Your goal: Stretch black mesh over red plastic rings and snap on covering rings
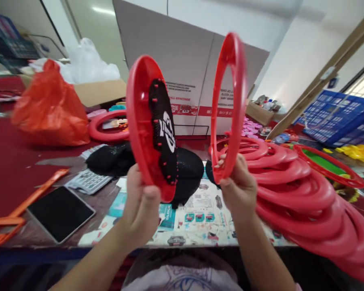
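Observation:
My left hand [142, 204] grips the lower edge of a red plastic shell [136, 117], held nearly upright. A black fabric piece with white lettering [164, 129] is fixed inside it, with small red pegs showing along the fabric's edge. In my right hand [239, 190] is a red plastic ring [238, 105], held on edge by its lower end, its middle open. The two red parts are apart, facing each other above the table. Black fabric pieces [189, 173] lie below and behind the shell.
A pile of red rings [303, 198] fills the right side. Printed cardboard [197, 210] covers the table's front. To the left lie a black-screened tablet [60, 212], a calculator [89, 180], an orange strap [39, 194] and an orange bag [53, 109]. A large carton [182, 60] stands behind.

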### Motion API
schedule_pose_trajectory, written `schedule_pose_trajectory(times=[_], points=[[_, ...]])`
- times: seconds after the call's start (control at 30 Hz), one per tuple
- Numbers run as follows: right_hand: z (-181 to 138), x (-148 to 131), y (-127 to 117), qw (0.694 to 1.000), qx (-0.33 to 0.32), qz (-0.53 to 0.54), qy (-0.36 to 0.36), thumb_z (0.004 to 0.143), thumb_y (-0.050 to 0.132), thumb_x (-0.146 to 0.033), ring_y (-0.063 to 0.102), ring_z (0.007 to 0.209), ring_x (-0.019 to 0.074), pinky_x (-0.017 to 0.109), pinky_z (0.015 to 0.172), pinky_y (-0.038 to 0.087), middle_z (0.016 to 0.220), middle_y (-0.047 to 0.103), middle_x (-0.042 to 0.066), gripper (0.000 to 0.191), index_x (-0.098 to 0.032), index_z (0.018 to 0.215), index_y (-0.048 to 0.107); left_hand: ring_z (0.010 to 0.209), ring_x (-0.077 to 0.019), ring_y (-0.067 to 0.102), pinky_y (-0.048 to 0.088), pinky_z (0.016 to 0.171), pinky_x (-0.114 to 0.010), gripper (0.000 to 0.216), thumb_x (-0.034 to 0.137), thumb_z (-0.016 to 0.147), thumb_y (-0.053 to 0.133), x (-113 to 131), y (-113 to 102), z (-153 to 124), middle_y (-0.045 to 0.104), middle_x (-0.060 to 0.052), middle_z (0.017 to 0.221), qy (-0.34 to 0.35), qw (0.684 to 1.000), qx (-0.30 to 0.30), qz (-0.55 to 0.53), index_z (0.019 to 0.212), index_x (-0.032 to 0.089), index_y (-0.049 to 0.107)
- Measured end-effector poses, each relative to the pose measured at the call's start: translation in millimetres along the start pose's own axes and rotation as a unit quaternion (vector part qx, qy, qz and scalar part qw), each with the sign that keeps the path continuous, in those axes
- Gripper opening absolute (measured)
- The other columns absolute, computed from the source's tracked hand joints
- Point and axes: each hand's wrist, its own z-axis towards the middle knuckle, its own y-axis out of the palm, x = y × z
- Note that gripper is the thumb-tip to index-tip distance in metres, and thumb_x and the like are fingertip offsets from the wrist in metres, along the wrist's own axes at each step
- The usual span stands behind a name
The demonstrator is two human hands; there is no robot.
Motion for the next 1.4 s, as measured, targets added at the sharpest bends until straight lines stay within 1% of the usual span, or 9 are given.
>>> schedule_pose_trajectory(times=[0.1, 0.2, 0.3, 0.43, 0.53, 0.83, 1.07, 1.3, 1.4], points=[[-28.7, 13.7, 23.8, 0.999, -0.008, 0.010, 0.037, 0.079, 0.070, -0.039, 0.052, 0.091, 0.0166, 0.031, 0.078, 0.049, 0.104, 0.053, 0.004, 0.040, -0.035, 0.119, 0.065, 0.090, -0.0178, 0.052, 0.047, 0.085, -0.034, 0.034, 0.044, 0.093, 0.045, -4.4, 11.9, 5.8, 0.050, -0.006, 0.105, 0.072, 0.996, -0.052, 0.027, 0.120, 0.024, 0.048], [-41.6, 17.6, 38.3, 0.994, -0.029, 0.064, 0.079, 0.081, 0.068, -0.041, 0.051, 0.089, 0.0156, 0.029, 0.073, 0.048, 0.104, 0.050, 0.003, 0.039, -0.034, 0.120, 0.064, 0.091, -0.0180, 0.051, 0.047, 0.083, -0.033, 0.027, 0.038, 0.096, 0.039, -2.8, 19.0, 6.1, 0.047, -0.006, 0.104, 0.105, 0.990, -0.092, 0.029, 0.119, 0.024, 0.045], [-44.5, 13.5, 44.6, 0.987, -0.048, 0.116, 0.105, 0.082, 0.067, -0.040, 0.051, 0.094, 0.0164, 0.029, 0.076, 0.048, 0.106, 0.049, 0.003, 0.042, -0.037, 0.124, 0.061, 0.098, -0.0198, 0.049, 0.045, 0.089, -0.035, 0.033, 0.041, 0.097, 0.036, -4.4, 21.4, 2.0, 0.044, -0.008, 0.109, 0.117, 0.982, -0.142, 0.041, 0.123, 0.022, 0.042], [-46.6, 9.6, 46.9, 0.983, -0.051, 0.130, 0.121, 0.079, 0.070, -0.044, 0.049, 0.100, 0.0183, 0.033, 0.087, 0.046, 0.106, 0.047, 0.004, 0.046, -0.039, 0.124, 0.061, 0.111, -0.0238, 0.043, 0.039, 0.098, -0.040, 0.039, 0.040, 0.095, 0.041, -16.4, 21.9, -5.7, 0.042, -0.010, 0.117, 0.118, 0.970, -0.197, 0.077, 0.130, 0.021, 0.039], [-49.7, 12.6, 46.5, 0.978, -0.047, 0.153, 0.137, 0.075, 0.072, -0.046, 0.050, 0.097, 0.0175, 0.031, 0.084, 0.047, 0.102, 0.047, 0.003, 0.049, -0.041, 0.123, 0.061, 0.113, -0.0243, 0.043, 0.038, 0.099, -0.042, 0.040, 0.035, 0.094, 0.043, -23.8, 22.9, -9.5, 0.040, -0.010, 0.119, 0.096, 0.968, -0.226, 0.046, 0.132, 0.025, 0.036], [-57.1, 19.7, 41.2, 0.971, -0.053, 0.175, 0.153, 0.076, 0.071, -0.047, 0.050, 0.098, 0.0172, 0.032, 0.088, 0.047, 0.102, 0.048, 0.003, 0.047, -0.040, 0.122, 0.062, 0.112, -0.0246, 0.043, 0.037, 0.101, -0.045, 0.038, 0.034, 0.094, 0.046, -23.3, 28.9, -11.1, 0.040, -0.009, 0.118, 0.067, 0.967, -0.246, -0.001, 0.130, 0.025, 0.036], [-66.5, 21.2, 35.3, 0.983, -0.029, 0.100, 0.151, 0.075, 0.069, -0.053, 0.051, 0.095, 0.0189, 0.032, 0.083, 0.050, 0.101, 0.052, 0.004, 0.042, -0.038, 0.114, 0.068, 0.105, -0.0243, 0.043, 0.041, 0.094, -0.042, 0.036, 0.038, 0.093, 0.045, -17.2, 34.4, -9.8, 0.039, -0.010, 0.112, 0.079, 0.965, -0.252, 0.012, 0.124, 0.020, 0.039], [-70.8, 20.2, 36.6, 0.988, -0.019, 0.096, 0.121, 0.078, 0.067, -0.052, 0.050, 0.095, 0.0187, 0.033, 0.080, 0.050, 0.101, 0.048, 0.004, 0.047, -0.042, 0.123, 0.061, 0.104, -0.0242, 0.045, 0.043, 0.094, -0.042, 0.036, 0.040, 0.094, 0.043, -16.4, 32.5, -9.5, 0.041, -0.010, 0.111, 0.074, 0.957, -0.280, -0.012, 0.125, 0.022, 0.039], [-73.4, 17.4, 35.3, 0.989, -0.034, 0.076, 0.119, 0.081, 0.065, -0.050, 0.047, 0.094, 0.0181, 0.031, 0.079, 0.049, 0.102, 0.046, 0.003, 0.048, -0.043, 0.127, 0.057, 0.102, -0.0244, 0.049, 0.044, 0.095, -0.044, 0.039, 0.042, 0.094, 0.044, -19.1, 28.7, -11.7, 0.045, -0.011, 0.114, 0.040, 0.955, -0.291, -0.042, 0.128, 0.024, 0.040]])
